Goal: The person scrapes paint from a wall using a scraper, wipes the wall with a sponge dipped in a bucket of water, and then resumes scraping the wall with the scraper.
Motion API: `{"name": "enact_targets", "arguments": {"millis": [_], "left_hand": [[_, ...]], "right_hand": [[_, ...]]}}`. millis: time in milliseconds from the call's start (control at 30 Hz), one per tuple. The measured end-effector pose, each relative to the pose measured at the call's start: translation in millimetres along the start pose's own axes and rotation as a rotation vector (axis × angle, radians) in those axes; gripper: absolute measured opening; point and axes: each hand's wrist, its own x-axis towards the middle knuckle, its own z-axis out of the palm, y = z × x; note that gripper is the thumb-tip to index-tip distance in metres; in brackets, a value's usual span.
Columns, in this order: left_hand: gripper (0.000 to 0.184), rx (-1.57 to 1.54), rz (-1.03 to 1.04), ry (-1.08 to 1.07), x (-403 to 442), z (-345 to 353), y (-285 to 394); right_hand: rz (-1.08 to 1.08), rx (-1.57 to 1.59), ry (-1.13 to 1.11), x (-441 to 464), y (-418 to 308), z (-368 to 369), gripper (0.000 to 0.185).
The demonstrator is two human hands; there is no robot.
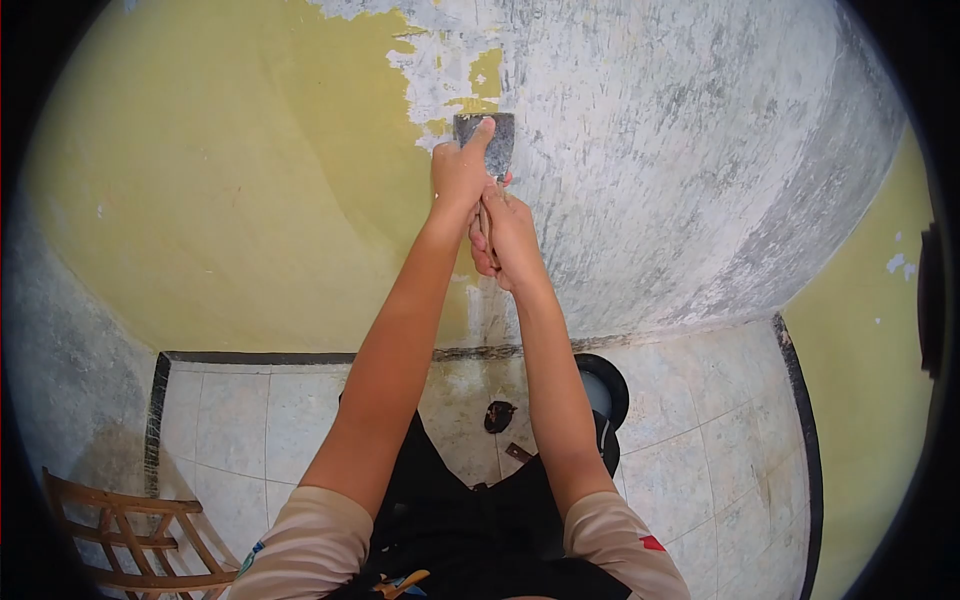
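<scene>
A wide grey scraper (499, 148) lies with its blade against the wall (620, 150), at the ragged edge between yellow paint and bare, whitish plaster. My right hand (508, 238) is wrapped round its wooden handle, fingers closed. My left hand (461, 172) is just above, gripping where blade and handle meet, with its thumb pressed on the blade. Most of the left fingers are hidden behind the scraper. A small patch of yellow paint (486, 75) remains on the plaster directly above the blade.
On the tiled floor (660, 450) are a round black tub (617, 380) with greyish water, a dark crumpled lump (499, 416) and a small brown flat piece (518, 453). A wooden chair or rack (140, 545) stands at lower left. Dark skirting (260, 357) edges the wall.
</scene>
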Motion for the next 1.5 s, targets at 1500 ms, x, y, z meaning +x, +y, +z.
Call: {"name": "enact_targets", "arguments": {"millis": [1500], "left_hand": [[0.042,-0.023,0.024,-0.019,15.4,29.4,63.8]], "right_hand": [[-0.167,-0.072,-0.019,29.5,-42.1,10.1,0.048]]}}
